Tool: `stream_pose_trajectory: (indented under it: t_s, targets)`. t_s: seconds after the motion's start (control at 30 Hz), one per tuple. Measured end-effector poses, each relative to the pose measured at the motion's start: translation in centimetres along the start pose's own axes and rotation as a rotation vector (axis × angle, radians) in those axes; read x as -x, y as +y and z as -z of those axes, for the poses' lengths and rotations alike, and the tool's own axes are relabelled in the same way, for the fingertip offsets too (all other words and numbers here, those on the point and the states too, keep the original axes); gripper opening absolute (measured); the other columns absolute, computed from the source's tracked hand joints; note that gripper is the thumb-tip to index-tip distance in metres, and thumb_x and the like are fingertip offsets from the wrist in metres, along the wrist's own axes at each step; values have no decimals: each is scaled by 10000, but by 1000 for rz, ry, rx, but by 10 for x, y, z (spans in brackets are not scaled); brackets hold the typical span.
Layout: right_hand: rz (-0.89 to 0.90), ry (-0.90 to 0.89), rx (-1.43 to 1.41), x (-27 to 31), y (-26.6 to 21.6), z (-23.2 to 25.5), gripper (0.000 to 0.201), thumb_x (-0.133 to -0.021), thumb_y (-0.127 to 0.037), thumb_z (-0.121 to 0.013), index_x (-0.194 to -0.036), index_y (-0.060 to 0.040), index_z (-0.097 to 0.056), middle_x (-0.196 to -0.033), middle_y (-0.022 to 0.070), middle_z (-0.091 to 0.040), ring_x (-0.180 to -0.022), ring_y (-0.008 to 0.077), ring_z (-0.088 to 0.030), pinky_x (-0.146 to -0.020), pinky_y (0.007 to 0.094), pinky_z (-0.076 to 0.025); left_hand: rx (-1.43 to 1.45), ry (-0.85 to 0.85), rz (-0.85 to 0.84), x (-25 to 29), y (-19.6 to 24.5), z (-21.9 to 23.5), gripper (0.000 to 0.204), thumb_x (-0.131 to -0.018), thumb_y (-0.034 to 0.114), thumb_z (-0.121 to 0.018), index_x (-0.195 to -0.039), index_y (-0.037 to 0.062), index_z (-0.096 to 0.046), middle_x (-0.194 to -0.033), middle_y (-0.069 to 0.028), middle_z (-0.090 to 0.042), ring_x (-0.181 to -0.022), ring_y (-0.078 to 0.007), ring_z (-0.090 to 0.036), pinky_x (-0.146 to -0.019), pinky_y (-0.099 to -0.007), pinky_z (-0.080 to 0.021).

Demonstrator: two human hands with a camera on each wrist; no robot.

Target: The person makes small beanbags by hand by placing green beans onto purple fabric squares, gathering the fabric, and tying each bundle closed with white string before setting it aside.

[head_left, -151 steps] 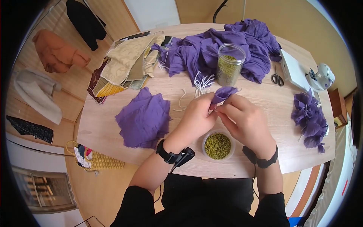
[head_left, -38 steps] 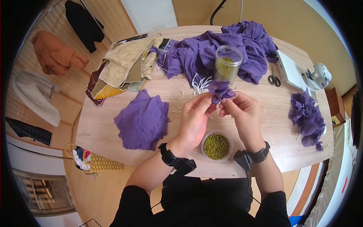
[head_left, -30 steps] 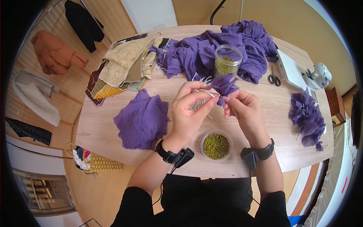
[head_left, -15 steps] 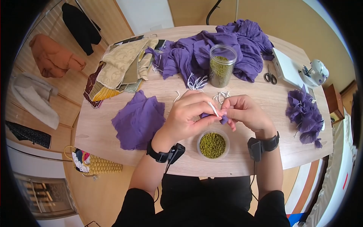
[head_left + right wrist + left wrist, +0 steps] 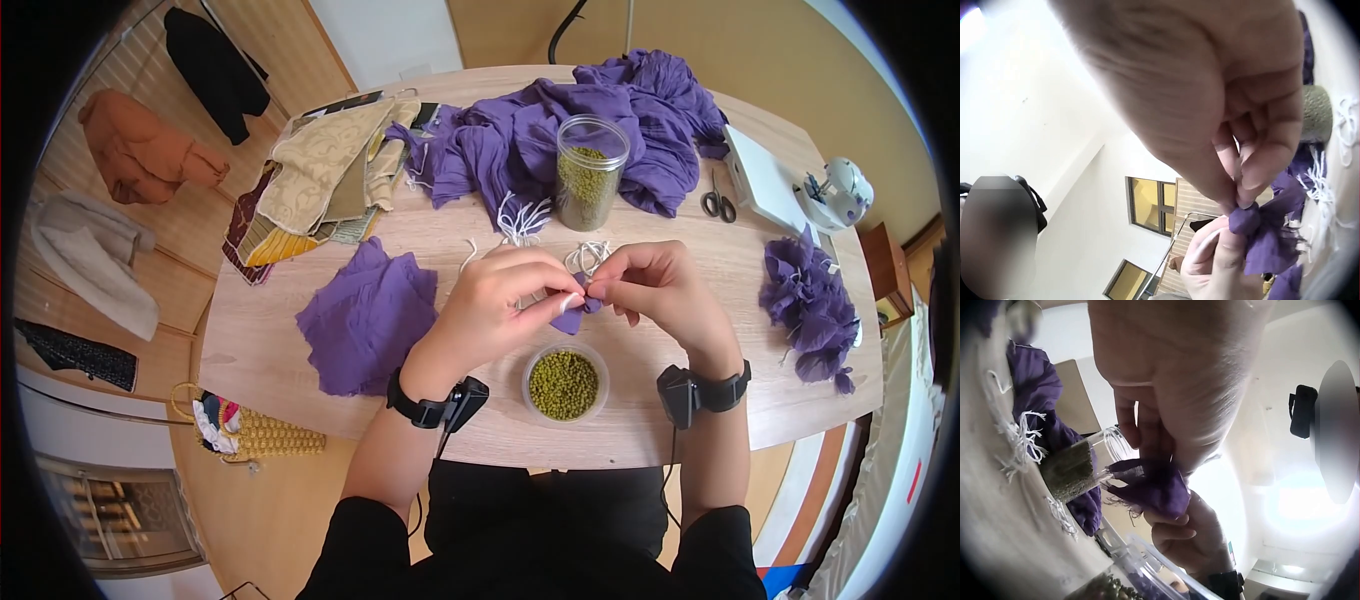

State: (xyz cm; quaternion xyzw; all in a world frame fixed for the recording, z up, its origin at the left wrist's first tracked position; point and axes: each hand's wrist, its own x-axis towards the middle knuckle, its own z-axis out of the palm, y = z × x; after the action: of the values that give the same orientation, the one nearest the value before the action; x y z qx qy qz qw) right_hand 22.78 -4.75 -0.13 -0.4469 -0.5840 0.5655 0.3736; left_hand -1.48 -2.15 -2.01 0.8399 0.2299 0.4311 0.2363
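In the head view my left hand point(image 5: 500, 300) pinches a small piece of purple cloth point(image 5: 567, 321) over the table. The right wrist view shows the cloth gathered into a round knob point(image 5: 1245, 220) with frayed edges flaring out, my left thumb pressing on it. A white string point(image 5: 1200, 247) runs over a left finger. My right hand point(image 5: 660, 295) pinches a thin pale strand of string point(image 5: 1238, 166) right at the knob. Below the hands stands a round clear tub of green beans point(image 5: 563, 384). Behind them are loose white strings point(image 5: 588, 256).
A tall clear jar of green beans point(image 5: 591, 185) stands behind, before a heap of purple fabric point(image 5: 520, 130). Purple cloth pieces point(image 5: 366, 315) lie left, gathered purple bundles point(image 5: 805, 310) right. Scissors point(image 5: 718, 204) and a small sewing machine point(image 5: 845, 193) sit back right; patterned fabrics point(image 5: 320, 180) back left.
The cloth, held upright with its puff on top earlier, now points downward. White string has come up into the hands. Both hands have lowered toward me, and the right has drawn slightly away from the left.
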Motion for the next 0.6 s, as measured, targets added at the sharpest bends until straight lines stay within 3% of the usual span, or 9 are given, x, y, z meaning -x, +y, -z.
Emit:
stream_pose_trajectory:
  t_s: [0.07, 0.3, 0.6]
  targets:
    - [-1, 32, 34, 1, -2, -4, 88, -961, -82, -761, -999, -13, -801, -839, 7, -767, -687, 31, -632, -583, 200, -487, 51, 29, 84, 0, 2, -1, 164, -830, -25, -835, -971, 37, -781, -937, -78, -758, -863, -213, -713, -773, -330, -549]
    - [70, 90, 71, -2, 1, -9, 104, -950, -59, -762, -1007, 8, -818, -826, 17, -764, -668, 47, -629, -599, 210, -506, 45, 95, 73, 1, -7, -9, 137, -853, -23, -832, -973, 8, -776, -973, -85, -756, -891, -184, -723, -787, -299, -572]
    - [113, 85, 35, -5, 5, -14, 102, -941, -48, -777, -1010, 8, -827, -824, 20, -762, -667, 49, -626, -604, 212, -506, 150, 187, 218, 2, -4, -12, 102, -875, -30, -822, -966, 0, -789, -958, -75, -749, -897, -154, -718, -798, -279, -559]
